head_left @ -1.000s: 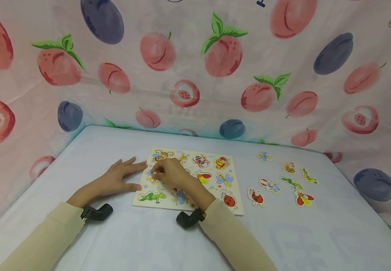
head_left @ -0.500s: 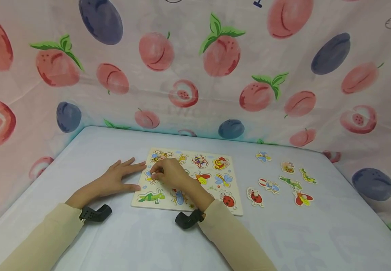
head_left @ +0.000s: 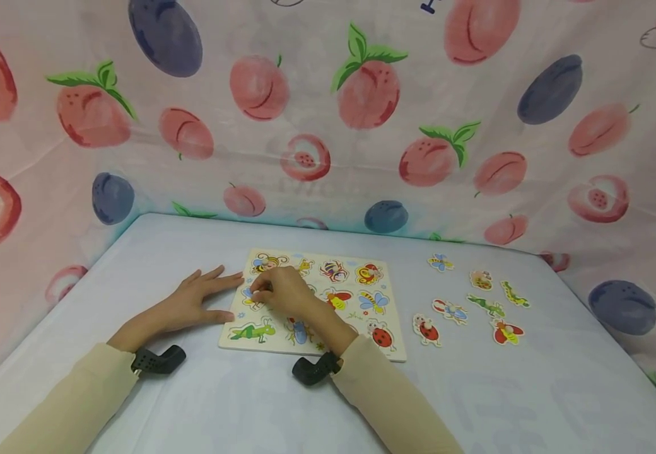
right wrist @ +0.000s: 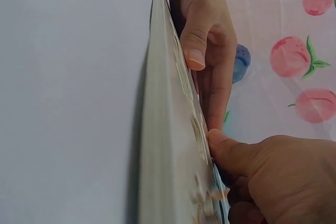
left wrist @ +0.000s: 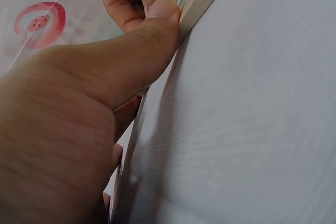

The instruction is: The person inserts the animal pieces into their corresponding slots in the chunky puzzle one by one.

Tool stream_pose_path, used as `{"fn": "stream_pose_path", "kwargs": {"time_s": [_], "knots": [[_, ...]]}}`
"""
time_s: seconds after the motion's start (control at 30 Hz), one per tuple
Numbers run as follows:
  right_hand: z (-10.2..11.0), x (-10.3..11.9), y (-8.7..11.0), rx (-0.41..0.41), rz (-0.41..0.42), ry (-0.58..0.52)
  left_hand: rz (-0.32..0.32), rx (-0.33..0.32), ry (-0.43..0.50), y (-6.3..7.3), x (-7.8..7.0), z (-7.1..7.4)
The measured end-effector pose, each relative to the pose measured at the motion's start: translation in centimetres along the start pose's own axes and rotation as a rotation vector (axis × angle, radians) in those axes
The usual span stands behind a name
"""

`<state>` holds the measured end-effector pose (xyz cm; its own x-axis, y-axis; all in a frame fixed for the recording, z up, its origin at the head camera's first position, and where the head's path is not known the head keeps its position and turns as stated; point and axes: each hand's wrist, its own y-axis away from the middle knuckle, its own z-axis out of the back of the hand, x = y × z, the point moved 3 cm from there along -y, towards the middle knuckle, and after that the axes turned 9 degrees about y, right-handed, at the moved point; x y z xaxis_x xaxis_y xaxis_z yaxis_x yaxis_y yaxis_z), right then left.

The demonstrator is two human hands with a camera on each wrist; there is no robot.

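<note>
My right hand [head_left: 288,293] reaches over a pale wooden insect puzzle board [head_left: 282,347]. Its thumb and index finger pinch an insect puzzle piece [head_left: 247,294] at the left of the middle row, mostly hidden by the fingers; a blue wing shows. In the right wrist view, that thumb [right wrist: 223,148] lies low at the board's face. My left hand [head_left: 194,299] is spread at the board's left edge, with thumb and fingertips right at the rim. The left wrist view shows its thumb [left wrist: 152,30] against the board's side.
Right of the board lie several loose insect pieces, among them a ladybug [head_left: 427,330], a beetle [head_left: 450,311], a caterpillar [head_left: 514,294] and a red-winged bug [head_left: 507,332]. A fruit-print cloth [head_left: 316,208] hangs behind the white table [head_left: 220,403].
The head view has drifted slightly, so everything sits a little further left. Both hands keep the same pose at the board.
</note>
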<state>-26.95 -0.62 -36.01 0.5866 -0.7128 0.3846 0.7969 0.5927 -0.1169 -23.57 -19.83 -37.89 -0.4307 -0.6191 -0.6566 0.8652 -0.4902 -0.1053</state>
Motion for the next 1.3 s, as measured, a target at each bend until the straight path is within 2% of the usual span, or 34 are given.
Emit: {"fn": "stream_pose_path", "kwargs": {"time_s": [0.43, 0.7, 0.93, 1.17, 1.3], "knots": [[0.3, -0.1, 0.0, 0.026, 0.001, 0.004, -0.014, 0.000, 0.019, 0.1, 0.0, 0.0], [2.3, -0.6, 0.8, 0.016, 0.057, 0.000, -0.013, 0.001, 0.007, -0.1, 0.2, 0.0], [4.8, -1.8, 1.8, -0.033, 0.061, -0.002, 0.004, 0.003, 0.000, 0.0, 0.3, 0.0], [7.4, -3.6, 3.2, -0.142, 0.069, -0.010, 0.003, 0.001, 0.012, 0.0, 0.0, 0.0], [8.5, -4.7, 3.9, -0.179, 0.038, 0.010, 0.009, -0.005, 0.009, 0.0, -0.2, 0.0]]}}
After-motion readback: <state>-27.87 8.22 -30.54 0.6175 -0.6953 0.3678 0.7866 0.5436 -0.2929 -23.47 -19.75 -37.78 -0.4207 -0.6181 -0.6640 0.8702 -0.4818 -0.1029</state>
